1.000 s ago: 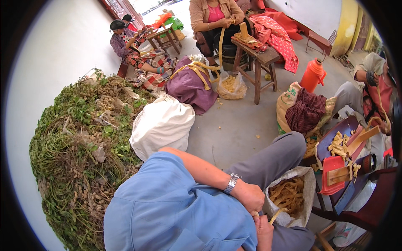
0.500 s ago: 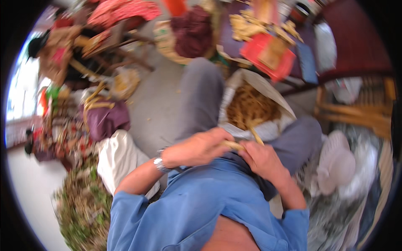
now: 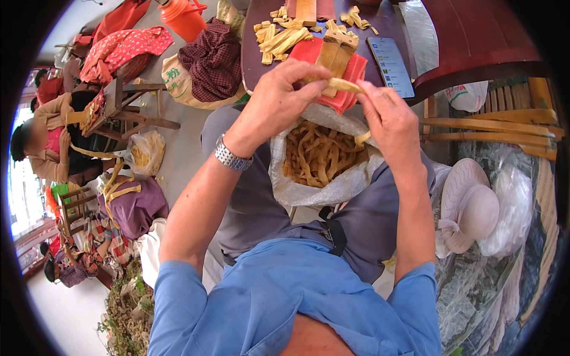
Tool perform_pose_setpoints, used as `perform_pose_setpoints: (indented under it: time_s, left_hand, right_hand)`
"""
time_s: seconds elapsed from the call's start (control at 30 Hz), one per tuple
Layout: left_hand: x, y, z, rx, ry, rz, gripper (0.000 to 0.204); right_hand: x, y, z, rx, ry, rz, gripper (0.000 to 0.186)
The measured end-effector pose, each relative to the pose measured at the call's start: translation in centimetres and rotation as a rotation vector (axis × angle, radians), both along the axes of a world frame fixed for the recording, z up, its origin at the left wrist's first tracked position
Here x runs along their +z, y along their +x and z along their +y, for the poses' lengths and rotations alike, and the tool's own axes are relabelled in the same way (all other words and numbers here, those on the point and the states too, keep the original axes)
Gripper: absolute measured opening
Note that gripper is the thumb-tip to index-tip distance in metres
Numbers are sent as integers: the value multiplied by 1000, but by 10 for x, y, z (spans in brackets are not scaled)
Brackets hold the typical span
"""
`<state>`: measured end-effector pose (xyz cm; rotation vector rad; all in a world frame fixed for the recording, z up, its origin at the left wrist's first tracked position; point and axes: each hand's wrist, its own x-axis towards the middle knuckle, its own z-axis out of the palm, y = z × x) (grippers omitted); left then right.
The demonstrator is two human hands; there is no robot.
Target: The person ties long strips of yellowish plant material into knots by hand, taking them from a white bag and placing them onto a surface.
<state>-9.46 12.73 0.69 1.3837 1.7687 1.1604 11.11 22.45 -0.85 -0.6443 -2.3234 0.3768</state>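
A flat yellowish strip (image 3: 344, 85), perhaps a dried vegetable, is stretched between my hands. My left hand (image 3: 282, 98) pinches its left end between thumb and fingers. The right end is gripped by my right hand (image 3: 389, 115), and a pale piece of strip shows below that palm. Both hands hover at the near edge of a dark table (image 3: 261, 13), in front of a small wooden block (image 3: 336, 56) on red cloth (image 3: 307, 50). Between my knees stands a white woven sack (image 3: 309, 193), its mouth wide and full of brownish strips (image 3: 323, 151).
Bundles of pale strips (image 3: 285, 40) and a phone (image 3: 390, 68) lie on the table. A hat (image 3: 478, 207) rests at right beside clear plastic. At left are a wooden stool (image 3: 139, 113), a plastic bag of strips (image 3: 145, 151) and a person (image 3: 47, 142) handling a long strip.
Both hands have risen from my lap to the table's near edge, still holding a strip. My view has shifted, and the sack now shows more fully between my knees.
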Motion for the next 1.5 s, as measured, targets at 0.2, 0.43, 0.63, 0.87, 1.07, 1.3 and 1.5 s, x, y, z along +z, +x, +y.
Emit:
perform_pose_setpoints:
  time_s: [0.2, 0.43, 0.63, 0.87, 1.07, 1.3, 1.5]
  left_hand:
    - [-12, -13, 43, 58, 57, -15, 24]
    - [-50, -5, 54, 118, -76, 420, 22]
    - [-36, -2, -11, -13, -72, 308, 22]
    - [-72, 49, -106, -29, -85, -252, 29]
    - [-71, 71, -178, -251, -264, -856, 24]
    - [-55, 67, -206, -118, -286, -1078, 23]
    - [-35, 42, -201, 90, -126, -1010, 29]
  right_hand:
    - [-13, -18, 43, -35, 66, 53, 23]
    - [-61, -24, 47, -67, -84, -168, 12]
    - [-32, 3, -16, 53, -370, -178, 17]
    - [-45, 16, -106, 320, -447, -89, 14]
    - [-37, 3, -147, 424, -1146, 105, 11]
    - [-29, -15, -162, 351, -1351, 229, 17]
    - [-63, 2, -149, 183, -1345, 160, 15]
